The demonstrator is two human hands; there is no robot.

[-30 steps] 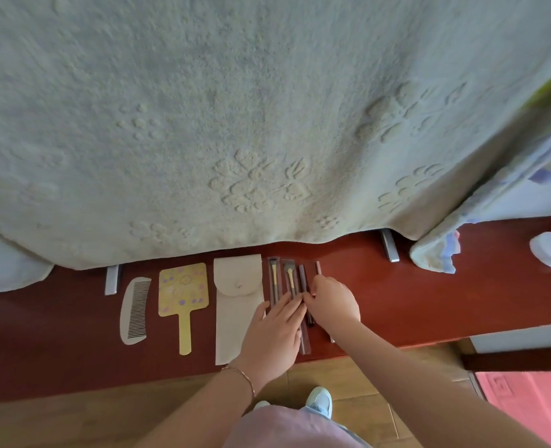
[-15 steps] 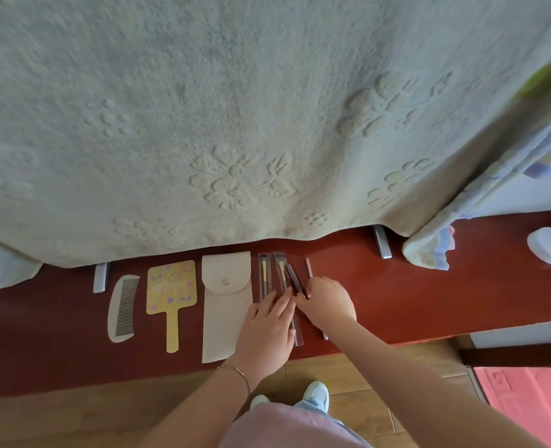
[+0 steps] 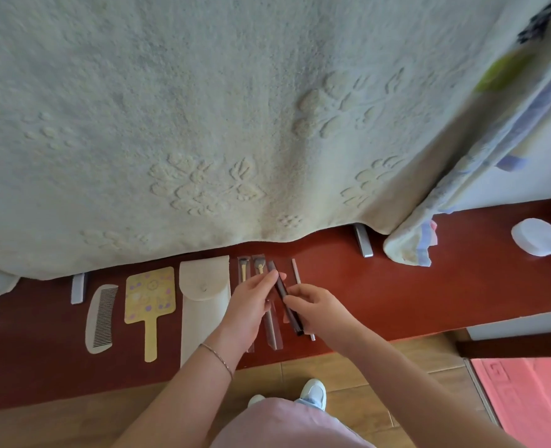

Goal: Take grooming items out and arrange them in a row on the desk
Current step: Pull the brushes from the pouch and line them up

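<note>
Slim dark sleeved brush is being pinched between left hand fingertips and curled right hand fingers, above the red-brown wooden desk.

Desk: wood, dark red, smooth with a low sheen. Blanket: thick cloth, rough nap, embossed flower pattern. Comb: pale plastic by its look, smooth. Hand mirror: yellow, matt printed back. Pouch: cream cloth, matt. Brush sleeves: clear plastic, glossy. Dark stick: glossy finish. Brackets: grey metal, brushed. Floor: wood-look boards, satin. Round pad: white, matt. Mat: pink, textured.
</note>
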